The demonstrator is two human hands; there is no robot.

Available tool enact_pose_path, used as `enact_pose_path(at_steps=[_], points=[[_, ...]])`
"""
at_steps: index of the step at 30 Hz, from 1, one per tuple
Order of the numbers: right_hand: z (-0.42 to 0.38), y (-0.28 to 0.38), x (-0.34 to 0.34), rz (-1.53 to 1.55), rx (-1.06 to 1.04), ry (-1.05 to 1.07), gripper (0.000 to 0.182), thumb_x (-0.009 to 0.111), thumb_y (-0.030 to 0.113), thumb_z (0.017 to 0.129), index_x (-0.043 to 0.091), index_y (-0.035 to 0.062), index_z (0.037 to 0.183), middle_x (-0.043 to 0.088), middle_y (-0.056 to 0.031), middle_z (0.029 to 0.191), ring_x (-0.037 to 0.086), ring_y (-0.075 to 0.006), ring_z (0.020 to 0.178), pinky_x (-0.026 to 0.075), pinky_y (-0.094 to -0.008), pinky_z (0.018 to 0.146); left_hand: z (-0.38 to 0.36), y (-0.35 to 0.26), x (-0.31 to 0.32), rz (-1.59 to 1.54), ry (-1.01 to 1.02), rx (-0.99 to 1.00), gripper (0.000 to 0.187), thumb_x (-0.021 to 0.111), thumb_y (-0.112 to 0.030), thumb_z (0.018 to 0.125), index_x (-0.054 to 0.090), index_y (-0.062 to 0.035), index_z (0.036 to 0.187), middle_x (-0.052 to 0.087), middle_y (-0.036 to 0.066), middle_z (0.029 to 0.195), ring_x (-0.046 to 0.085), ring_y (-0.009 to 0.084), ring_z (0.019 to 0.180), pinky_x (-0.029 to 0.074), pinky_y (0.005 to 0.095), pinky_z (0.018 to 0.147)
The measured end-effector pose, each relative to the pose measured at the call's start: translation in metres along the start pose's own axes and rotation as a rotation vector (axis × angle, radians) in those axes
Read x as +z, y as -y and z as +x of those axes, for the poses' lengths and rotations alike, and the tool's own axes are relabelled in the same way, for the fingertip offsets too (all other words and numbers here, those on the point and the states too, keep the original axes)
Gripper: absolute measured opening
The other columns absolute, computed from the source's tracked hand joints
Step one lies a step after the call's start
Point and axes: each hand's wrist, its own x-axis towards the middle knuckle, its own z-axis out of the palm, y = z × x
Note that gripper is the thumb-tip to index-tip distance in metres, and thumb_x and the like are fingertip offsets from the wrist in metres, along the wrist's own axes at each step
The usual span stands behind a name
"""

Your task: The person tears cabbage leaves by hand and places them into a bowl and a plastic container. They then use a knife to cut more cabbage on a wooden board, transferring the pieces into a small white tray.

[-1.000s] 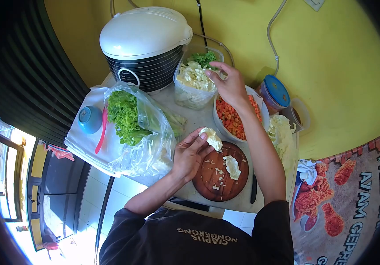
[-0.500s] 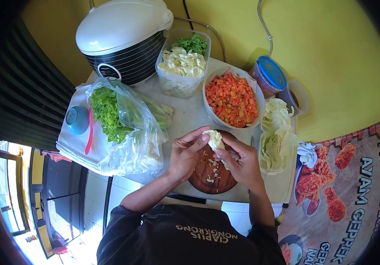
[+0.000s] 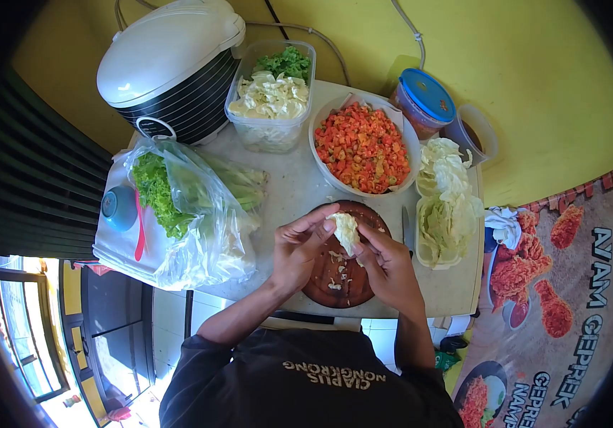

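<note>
Both of my hands hold a small pale, crinkled piece of cabbage (image 3: 344, 234) above the round wooden chopping board (image 3: 315, 287). On its left side, my left hand (image 3: 299, 250) is closed, thumb and fingers pinching it near the top. My right hand (image 3: 390, 271) grips it from the right, lower down. Small white scraps lie on the board. A knife (image 3: 407, 227) rests just right of the board, partly behind my right hand. Beyond it, pale cabbage leaves (image 3: 443, 221) are heaped in a clear plastic container (image 3: 435, 262).
Behind the board stands a white bowl (image 3: 323, 167) of chopped red-orange vegetables. Left of it are a clear tub (image 3: 278, 135) of shredded cabbage and lettuce, a rice cooker (image 3: 171, 71) and bagged lettuce (image 3: 156, 189). A blue cup (image 3: 119, 207) and a blue-lidded container (image 3: 426, 96) flank the table.
The camera view has shifted, so the table items sit further left and higher, and more of the knife shows. My hands keep their hold on the cabbage, with only slight finger movement.
</note>
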Motion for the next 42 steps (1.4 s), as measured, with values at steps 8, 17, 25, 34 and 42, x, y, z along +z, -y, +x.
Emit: enact_pose_path(at_steps=[8,17,25,34,42], points=[[0.001,0.008,0.001,-0.243,0.072,-0.02,0.026,0.064,0.016,0.097,0.06,-0.0037,0.113,0.064,-0.0254,0.107,0.069,-0.0378,0.087,0.058,-0.0388,0.075,-0.006,0.002,-0.001,0.171,0.074,0.007,0.025,0.062,0.0,0.097,0.067,0.002,0.121,0.071,0.007,0.114,0.063,0.0105,0.104,0.051,0.026,0.094],[-0.003,-0.005,0.0,-0.241,0.07,0.016,0.029,0.057,0.015,0.099,0.05,-0.0011,0.122,0.062,-0.0252,0.103,0.066,-0.0397,0.09,0.055,-0.04,0.068,-0.011,-0.004,0.007,0.447,0.113,0.219,0.023,0.062,0.002,0.096,0.069,0.0028,0.117,0.071,0.011,0.114,0.064,0.014,0.106,0.05,0.0283,0.096],[-0.006,0.002,-0.006,0.017,0.097,0.041,0.022,0.055,0.007,0.101,0.053,-0.0027,0.121,0.062,-0.0134,0.096,0.065,-0.0139,0.066,0.051,-0.0277,0.058,-0.008,-0.017,0.007,0.68,0.233,0.362,0.037,0.063,0.011,0.084,0.068,0.0001,0.119,0.069,0.014,0.116,0.065,0.0198,0.11,0.052,0.0306,0.095],[-0.008,0.0,-0.011,-0.038,-0.011,0.007,0.021,0.06,0.002,0.097,0.059,-0.0048,0.117,0.061,-0.0103,0.096,0.062,-0.0105,0.066,0.05,-0.0246,0.056,-0.004,-0.016,0.003,0.717,0.246,0.258,0.041,0.071,0.005,0.074,0.067,0.0012,0.115,0.068,0.014,0.116,0.069,0.0178,0.101,0.058,0.0307,0.087],[-0.007,0.002,-0.014,-0.096,-0.039,0.045,0.024,0.057,0.001,0.099,0.061,-0.0037,0.122,0.06,-0.0083,0.099,0.061,-0.0091,0.07,0.049,-0.022,0.059,-0.006,-0.024,0.01,0.568,0.236,0.094,0.038,0.064,0.016,0.079,0.06,0.0053,0.115,0.062,0.009,0.115,0.062,0.0156,0.109,0.054,0.0296,0.096]])
